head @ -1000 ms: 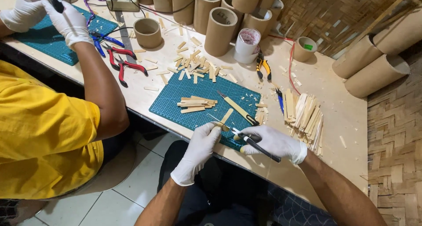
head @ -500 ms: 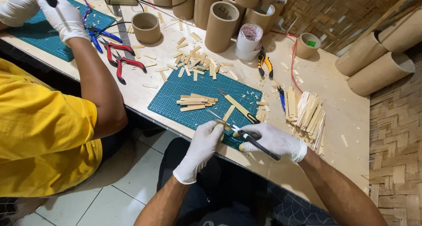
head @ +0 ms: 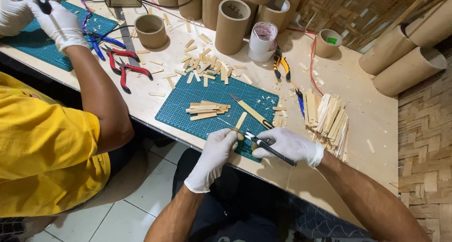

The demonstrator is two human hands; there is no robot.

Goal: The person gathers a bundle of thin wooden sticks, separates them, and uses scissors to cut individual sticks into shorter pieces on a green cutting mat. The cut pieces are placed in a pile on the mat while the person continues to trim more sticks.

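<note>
At the green cutting mat's [head: 188, 111] near edge, the white-gloved left hand [head: 215, 150] pinches a thin pale wooden strip [head: 235, 133]. The gloved right hand [head: 293, 145] grips a slim black craft knife [head: 269, 149], fingers curled, blade touching it. Beyond lie stacked wooden sticks [head: 205, 110].

Teal gridded cutting mat [head: 188, 108], white gloved left hand [head: 214, 152], red-handled pliers [head: 123, 68], yellow shirt [head: 42, 152]

- Left hand [head: 216, 150]: white-gloved, fingers curled and pinched together at the tips (forearm bare, angled up from below).
- Right hand [head: 292, 145]: white-gloved, fist closed, knuckles up, close beside the left.
</note>
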